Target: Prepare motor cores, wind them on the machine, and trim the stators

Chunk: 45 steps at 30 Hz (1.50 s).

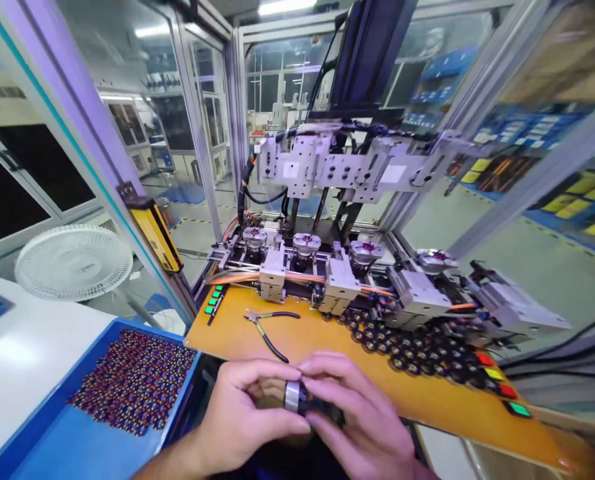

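Left hand (250,408) and right hand (362,413) together, both closed around small metal-ringed part (292,396), probably for steady two-sided grip. Pliers (254,319) lie spread just beyond left hand (within easy reach, presumably). Black round parts (413,350) clustered beyond right hand.

Head-worn view, facing forward, tilted down

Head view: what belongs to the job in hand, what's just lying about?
Likely the job:
silver-and-black part, between left hand and right hand
dark round parts on the orange bench
small parts in the blue tray (my guess)

Likely just about:
pliers, lying untouched
white fan
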Each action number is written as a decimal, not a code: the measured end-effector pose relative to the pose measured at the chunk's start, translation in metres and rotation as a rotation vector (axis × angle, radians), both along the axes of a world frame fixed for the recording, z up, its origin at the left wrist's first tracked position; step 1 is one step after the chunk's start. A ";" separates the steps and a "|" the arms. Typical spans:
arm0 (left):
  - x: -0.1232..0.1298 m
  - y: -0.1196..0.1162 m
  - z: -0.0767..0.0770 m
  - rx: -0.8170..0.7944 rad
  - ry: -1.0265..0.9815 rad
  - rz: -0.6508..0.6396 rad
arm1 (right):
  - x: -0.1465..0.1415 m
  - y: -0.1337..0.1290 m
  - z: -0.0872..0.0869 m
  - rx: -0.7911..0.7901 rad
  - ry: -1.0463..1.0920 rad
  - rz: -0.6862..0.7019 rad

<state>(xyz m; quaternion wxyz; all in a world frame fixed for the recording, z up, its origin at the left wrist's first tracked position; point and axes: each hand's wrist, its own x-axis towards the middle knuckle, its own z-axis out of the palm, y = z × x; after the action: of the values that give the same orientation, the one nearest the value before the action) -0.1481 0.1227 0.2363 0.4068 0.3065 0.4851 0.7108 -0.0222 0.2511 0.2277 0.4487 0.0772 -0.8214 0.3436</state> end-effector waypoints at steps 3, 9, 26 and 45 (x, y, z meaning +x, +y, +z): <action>0.002 -0.001 0.041 -0.038 0.088 0.018 | 0.003 0.003 0.035 0.050 0.037 -0.023; 0.012 0.006 0.081 -0.029 0.020 -0.043 | 0.015 0.011 0.066 0.175 0.056 -0.108; 0.022 0.040 0.077 0.105 0.196 0.095 | 0.007 0.031 0.061 0.233 0.233 -0.195; -0.014 0.092 0.053 0.030 0.494 0.064 | -0.008 0.076 0.048 0.009 0.116 -0.157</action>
<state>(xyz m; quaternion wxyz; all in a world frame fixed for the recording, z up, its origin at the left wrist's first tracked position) -0.1621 0.2151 0.2890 0.2484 0.4616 0.5685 0.6341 -0.0297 0.3268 0.2759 0.5207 0.0342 -0.7991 0.2985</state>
